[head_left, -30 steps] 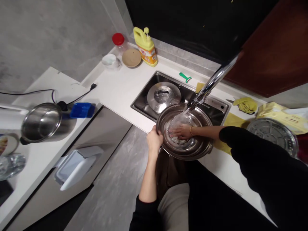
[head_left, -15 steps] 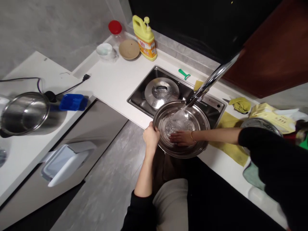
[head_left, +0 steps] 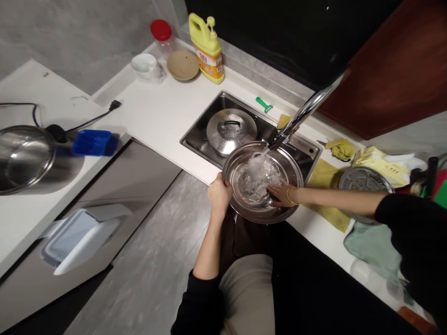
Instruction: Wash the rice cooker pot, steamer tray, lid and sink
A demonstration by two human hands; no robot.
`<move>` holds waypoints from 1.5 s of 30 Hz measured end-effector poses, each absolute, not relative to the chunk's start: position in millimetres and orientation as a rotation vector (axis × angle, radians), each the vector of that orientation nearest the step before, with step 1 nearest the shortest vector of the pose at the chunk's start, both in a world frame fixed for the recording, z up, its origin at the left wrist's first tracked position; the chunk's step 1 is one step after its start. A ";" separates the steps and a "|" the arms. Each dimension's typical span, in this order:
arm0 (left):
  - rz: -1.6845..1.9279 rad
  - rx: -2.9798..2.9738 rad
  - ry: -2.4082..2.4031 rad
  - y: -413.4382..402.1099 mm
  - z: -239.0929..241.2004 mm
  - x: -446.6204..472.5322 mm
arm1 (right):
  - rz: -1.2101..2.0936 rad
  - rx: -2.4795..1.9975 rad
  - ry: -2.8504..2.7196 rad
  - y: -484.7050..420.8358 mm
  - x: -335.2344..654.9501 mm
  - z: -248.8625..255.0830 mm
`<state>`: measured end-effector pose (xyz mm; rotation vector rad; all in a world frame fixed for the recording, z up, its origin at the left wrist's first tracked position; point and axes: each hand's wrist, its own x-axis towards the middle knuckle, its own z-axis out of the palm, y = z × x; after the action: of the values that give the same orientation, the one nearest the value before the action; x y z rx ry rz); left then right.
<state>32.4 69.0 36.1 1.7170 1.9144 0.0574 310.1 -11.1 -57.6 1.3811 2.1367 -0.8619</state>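
Observation:
A wide steel basin (head_left: 295, 170) is held over the sink (head_left: 199, 132) under the running tap (head_left: 302, 114). My left hand (head_left: 219, 195) grips the basin's near left rim with closed fingers. My right hand (head_left: 280, 193) lies flat inside the basin on its right side, fingers stretched out on the wet bottom, with a gold bangle at the wrist. Water splashes into the middle of the basin. A steel pot lid (head_left: 231, 130) rests in the sink behind it.
On the counter behind the sink stand a yellow soap bottle (head_left: 206, 49), a brown bowl (head_left: 182, 65), a white cup (head_left: 144, 65) and a red-capped jar (head_left: 160, 33). Yellow cloths (head_left: 324, 179) and a steel steamer plate (head_left: 365, 181) lie right. A steel pot (head_left: 21, 158) and blue box (head_left: 91, 142) sit left.
My right hand has slid from the basin's middle toward its right side. My left hand keeps its grip on the rim. The view has shifted a little down and left.

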 end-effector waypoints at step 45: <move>0.301 1.787 1.775 74.0 7.3 3.9 | -1.354 3.169 0.998 90.6 423.7 -36.6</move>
<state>3.9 74.0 7.3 1.7868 1.7748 0.3005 423.7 90.6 -36.6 3.1689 0.9981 -1.3545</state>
